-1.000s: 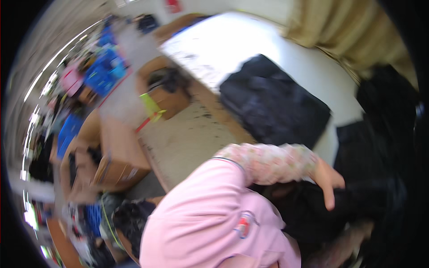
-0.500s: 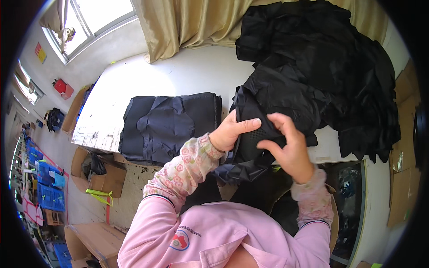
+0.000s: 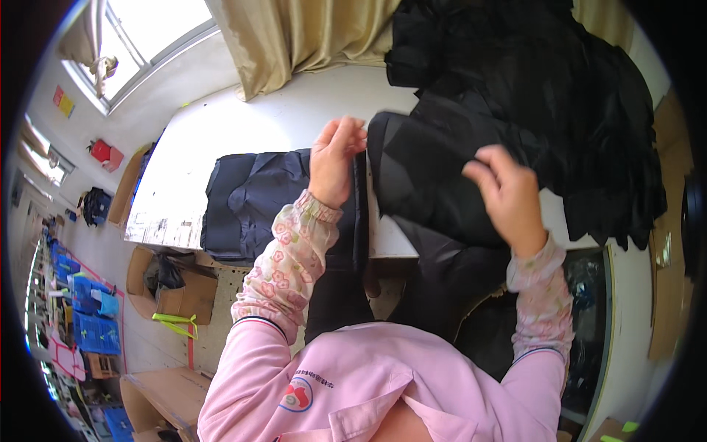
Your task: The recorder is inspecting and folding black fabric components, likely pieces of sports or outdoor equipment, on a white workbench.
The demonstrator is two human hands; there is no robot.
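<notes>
A black fabric piece [image 3: 431,173], slightly blurred, is spread in front of me at the table's near side. My right hand [image 3: 508,202] is closed in a pinch over its right part. Just beyond its left edge, my left hand [image 3: 335,162] is raised with the fingers pressed together; whether anything thin is between them I cannot make out. Below and beside that hand lies a flat stack of black fabric pieces [image 3: 254,199], the top one creased and partly hidden by my wrist.
A large heap of black fabric [image 3: 530,96] covers the right of the white table [image 3: 191,147]. Beige curtains [image 3: 309,37] hang along the far edge. Cardboard boxes [image 3: 184,298] stand at floor level on the left, with blue crates [image 3: 96,335] farther off.
The bunched fabric piece has been opened out flat. My left hand has moved up and left, off its middle, and my right hand has shifted right.
</notes>
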